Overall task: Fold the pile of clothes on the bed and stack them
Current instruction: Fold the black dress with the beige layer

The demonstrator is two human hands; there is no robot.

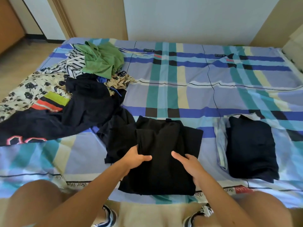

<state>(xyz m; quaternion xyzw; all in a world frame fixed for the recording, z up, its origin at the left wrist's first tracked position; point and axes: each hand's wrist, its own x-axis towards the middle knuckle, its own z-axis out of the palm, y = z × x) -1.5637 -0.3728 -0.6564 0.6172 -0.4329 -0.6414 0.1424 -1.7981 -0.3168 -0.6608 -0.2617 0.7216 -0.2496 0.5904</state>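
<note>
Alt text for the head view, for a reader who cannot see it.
The left hand and right hand grip a partly folded black garment on a plaid bed. An unfolded clothes pile lies at left, a folded stack at right.
</note>
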